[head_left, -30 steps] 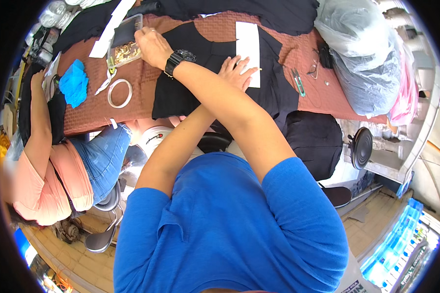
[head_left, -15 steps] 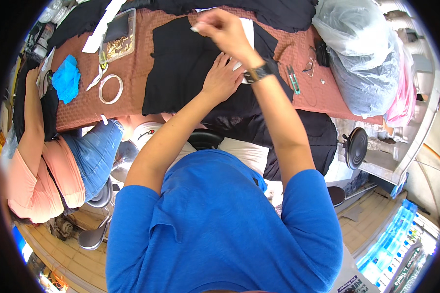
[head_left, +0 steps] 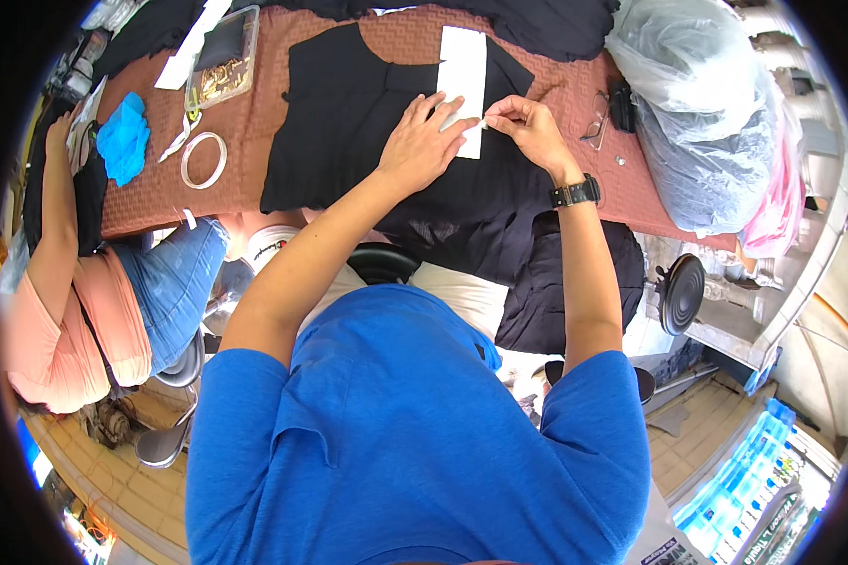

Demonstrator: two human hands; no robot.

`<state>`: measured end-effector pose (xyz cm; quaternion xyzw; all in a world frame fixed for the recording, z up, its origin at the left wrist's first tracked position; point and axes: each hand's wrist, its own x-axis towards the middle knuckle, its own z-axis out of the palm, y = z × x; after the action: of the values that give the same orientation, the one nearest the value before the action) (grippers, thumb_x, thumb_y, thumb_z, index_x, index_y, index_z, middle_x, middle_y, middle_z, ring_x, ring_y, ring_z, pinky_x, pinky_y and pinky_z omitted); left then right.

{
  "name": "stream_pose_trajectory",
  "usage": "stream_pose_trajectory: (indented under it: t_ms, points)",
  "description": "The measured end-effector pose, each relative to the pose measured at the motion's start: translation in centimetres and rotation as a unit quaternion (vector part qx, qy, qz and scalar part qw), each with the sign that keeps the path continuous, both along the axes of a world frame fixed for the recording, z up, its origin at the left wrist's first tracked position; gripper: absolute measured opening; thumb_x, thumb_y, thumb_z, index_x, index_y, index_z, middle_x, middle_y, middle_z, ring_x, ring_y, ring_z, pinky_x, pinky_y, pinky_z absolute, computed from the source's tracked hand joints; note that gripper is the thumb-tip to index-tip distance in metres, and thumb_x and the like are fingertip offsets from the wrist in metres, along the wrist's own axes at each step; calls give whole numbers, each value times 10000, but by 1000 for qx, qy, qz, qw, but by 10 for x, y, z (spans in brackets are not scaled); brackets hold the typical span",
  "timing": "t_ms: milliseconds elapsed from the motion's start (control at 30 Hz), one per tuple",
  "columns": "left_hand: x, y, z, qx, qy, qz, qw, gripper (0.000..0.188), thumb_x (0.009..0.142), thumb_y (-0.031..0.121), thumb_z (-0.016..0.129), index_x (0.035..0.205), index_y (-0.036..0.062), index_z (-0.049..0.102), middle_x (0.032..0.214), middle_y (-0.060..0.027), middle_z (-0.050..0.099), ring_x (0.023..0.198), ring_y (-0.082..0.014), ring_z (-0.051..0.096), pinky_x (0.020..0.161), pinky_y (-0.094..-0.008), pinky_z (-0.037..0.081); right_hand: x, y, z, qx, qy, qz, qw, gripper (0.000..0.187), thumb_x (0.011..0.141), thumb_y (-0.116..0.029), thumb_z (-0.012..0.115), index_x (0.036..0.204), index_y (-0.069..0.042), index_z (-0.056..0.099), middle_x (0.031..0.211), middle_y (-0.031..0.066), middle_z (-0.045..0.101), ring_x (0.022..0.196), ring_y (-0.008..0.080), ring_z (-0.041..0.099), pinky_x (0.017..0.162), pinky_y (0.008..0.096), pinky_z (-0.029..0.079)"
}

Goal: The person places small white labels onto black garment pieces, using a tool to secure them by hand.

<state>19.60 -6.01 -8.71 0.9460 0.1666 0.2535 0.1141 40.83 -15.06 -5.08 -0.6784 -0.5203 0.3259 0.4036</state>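
Observation:
A white paper strip [head_left: 462, 71] lies upright across a piece of black fabric [head_left: 334, 118] spread on the table. My left hand [head_left: 422, 139] is laid flat on the strip and the fabric beside it, fingers spread. At the strip's right edge, my right hand [head_left: 531, 134] pinches a small white piece of chalk [head_left: 483, 122] between thumb and fingers. Its tip meets the fabric close to the paper; any mark there is too small to make out. A watch [head_left: 575, 192] is on my right wrist.
On the brown-covered table [head_left: 245, 113] are a white ring [head_left: 203, 160], a blue cloth [head_left: 122, 138], a clear box [head_left: 226, 66], and eyeglasses [head_left: 595, 122]. Large plastic bags [head_left: 693, 122] bulge at the right. A person in a peach top [head_left: 89, 320] sits at the left.
My right hand has come down from above the fabric's upper part to the strip's right edge, carrying the chalk. My left hand has shifted slightly up and left, uncovering more of the strip.

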Motion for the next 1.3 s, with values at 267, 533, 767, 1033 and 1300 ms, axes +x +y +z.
stream_pose_trajectory:
  t_ms: [267, 533, 767, 1033, 1300]
  points:
    - [0, 0, -2, 6, -7, -1, 1000, 375, 971, 241, 607, 1345, 211, 603, 1459, -72, 507, 1363, -324, 440, 1164, -518, 346, -5, 5, 3, 15, -50, 27, 998, 181, 891, -22, 724, 1054, -12, 648, 864, 54, 694, 802, 148, 664, 748, 304, 536]
    - [1, 0, -3, 1, -2, 1, 1000, 365, 981, 252, 597, 1344, 212, 603, 1458, -69, 508, 1364, -328, 437, 1166, -516, 343, -5, 12, 0, 21, -96, 45, 994, 342, 897, 49, 671, 1177, -43, 496, 864, 81, 645, 809, 169, 653, 755, 316, 538]
    - [1, 0, -2, 1, 6, 3, 1000, 376, 983, 250, 592, 1357, 218, 599, 1470, -68, 501, 1370, -328, 434, 1169, -514, 338, -4, 17, 0, 36, -144, 82, 986, 368, 884, 92, 640, 1186, -47, 482, 839, 102, 617, 814, 220, 655, 744, 348, 532]
    - [1, 0, -4, 2, 1, 2, 1000, 381, 978, 247, 598, 1358, 218, 598, 1465, -71, 503, 1365, -328, 437, 1165, -516, 343, -3, 20, 2, 35, -157, 101, 982, 377, 868, 116, 607, 1182, -35, 463, 842, 157, 644, 842, 317, 688, 741, 406, 533]
    - [1, 0, -3, 4, 2, 2, 1000, 375, 979, 246, 595, 1354, 217, 600, 1461, -73, 505, 1366, -331, 435, 1164, -519, 344, -2, 22, 2, 24, -164, 115, 979, 390, 869, 123, 600, 1187, -44, 446, 840, 185, 650, 850, 363, 688, 738, 432, 523]
